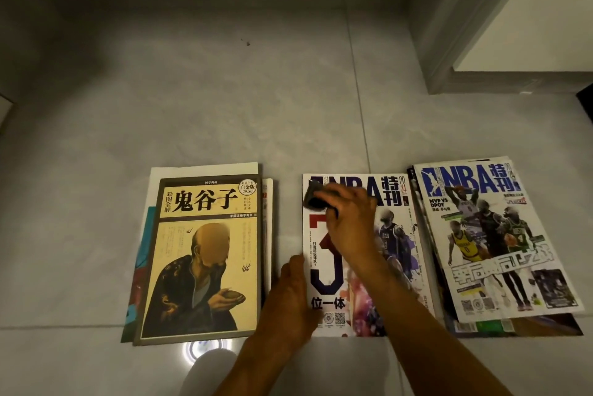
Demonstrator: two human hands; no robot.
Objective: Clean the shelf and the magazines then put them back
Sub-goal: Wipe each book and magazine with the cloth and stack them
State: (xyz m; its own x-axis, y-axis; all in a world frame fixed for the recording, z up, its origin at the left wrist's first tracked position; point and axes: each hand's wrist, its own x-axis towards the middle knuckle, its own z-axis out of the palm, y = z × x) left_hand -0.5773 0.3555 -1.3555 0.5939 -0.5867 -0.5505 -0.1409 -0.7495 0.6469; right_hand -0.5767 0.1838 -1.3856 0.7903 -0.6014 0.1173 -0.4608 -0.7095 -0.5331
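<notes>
1. We see the middle magazine [359, 254] lying flat on the grey tiled floor [208, 107], directly under both hands.
2. The right hand [349, 219] reaches over the upper left part of its cover, and its grip is curled round a small dark cloth [316, 198] that it presses onto the cover near the top left corner, over the start of the blue "NBA" title.
3. The left hand [293, 293] lies at the magazine's left edge, fingers fairly straight and holding nothing, its fingertips touching that edge about halfway up.
4. The cover is white, with large blue title letters, a big dark numeral partly outlined in red down the left side, a basketball player in a dark jersey on the right, and two QR codes near the bottom.
5. Just beside it on the right lies a stack of magazines [500, 245], slightly fanned and tilted; its top cover carries the same blue "NBA" title and several players.
6. Well apart on the left lies another pile, topped by a yellow book [202, 257] with bold black Chinese characters and a painted seated figure holding a bowl; white and blue covers stick out beneath it.
7. A grey-framed white panel [513, 26] stands at the upper right, and a bright light reflection [205, 349] shines on the floor by the left forearm.
</notes>
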